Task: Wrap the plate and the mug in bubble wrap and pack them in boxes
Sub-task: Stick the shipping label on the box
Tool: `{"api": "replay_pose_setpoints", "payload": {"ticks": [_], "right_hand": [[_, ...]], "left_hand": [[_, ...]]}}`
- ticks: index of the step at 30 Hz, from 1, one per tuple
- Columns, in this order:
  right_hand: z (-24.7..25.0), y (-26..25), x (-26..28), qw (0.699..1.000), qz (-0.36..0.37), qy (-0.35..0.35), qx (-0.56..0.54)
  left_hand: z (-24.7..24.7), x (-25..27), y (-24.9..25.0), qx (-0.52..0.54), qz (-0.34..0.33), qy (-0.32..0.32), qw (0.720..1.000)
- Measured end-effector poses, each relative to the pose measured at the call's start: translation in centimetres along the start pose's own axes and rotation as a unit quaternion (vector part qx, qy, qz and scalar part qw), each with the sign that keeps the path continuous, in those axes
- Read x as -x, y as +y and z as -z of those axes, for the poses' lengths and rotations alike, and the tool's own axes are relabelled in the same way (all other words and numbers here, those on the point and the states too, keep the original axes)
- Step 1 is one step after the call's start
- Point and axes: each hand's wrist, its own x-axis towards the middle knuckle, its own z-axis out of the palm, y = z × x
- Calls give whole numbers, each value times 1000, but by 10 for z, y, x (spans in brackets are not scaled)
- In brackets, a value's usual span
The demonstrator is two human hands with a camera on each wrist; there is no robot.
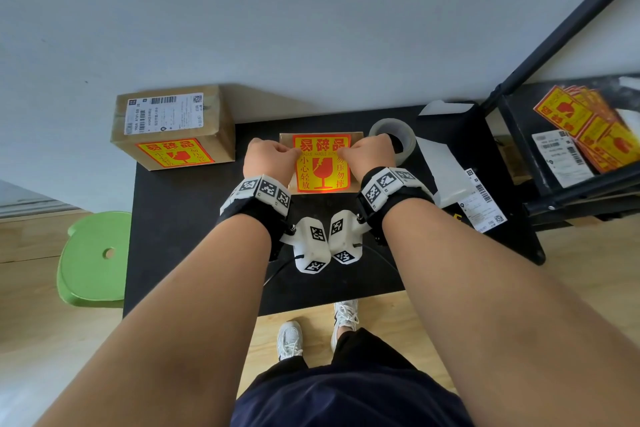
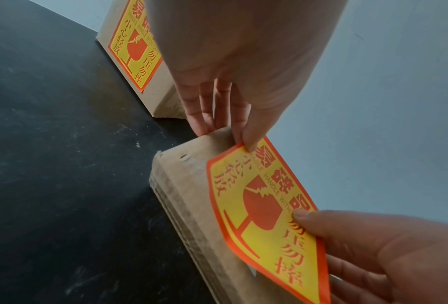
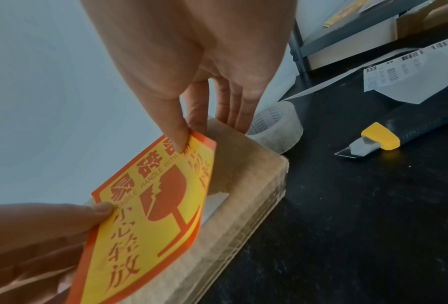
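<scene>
Both the left hand [image 1: 268,158] and right hand [image 1: 370,152] pinched a fragile sticker [image 1: 322,163] over the flat box [image 2: 191,185] on a black table [image 1: 180,218] against a pale wall [image 1: 277,10].

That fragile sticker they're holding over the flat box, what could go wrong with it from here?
The sticker is only pinched at its two far corners by the left hand and right hand, and in the right wrist view it curves up off the flat box, so it might go down crooked or creased. The utility knife lies with its blade out, just right of the box, a possible hazard for a reaching hand.
</scene>
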Motion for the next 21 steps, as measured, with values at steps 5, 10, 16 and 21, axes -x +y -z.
{"api": "replay_pose_setpoints", "payload": {"ticks": [5, 10, 16, 21], "right_hand": [[0, -2, 0, 1000, -9, 7, 8], [0, -6, 3, 1000, -17, 9, 18], [6, -10, 11, 999, -6, 18, 47], [11, -9, 14, 999, -11, 24, -20]], "left_hand": [[0, 0, 1, -18, -11, 9, 1000], [0, 1, 4, -51, -16, 19, 998], [6, 0, 9, -114, -25, 25, 993], [8, 8, 11, -102, -40, 64, 992]]}}
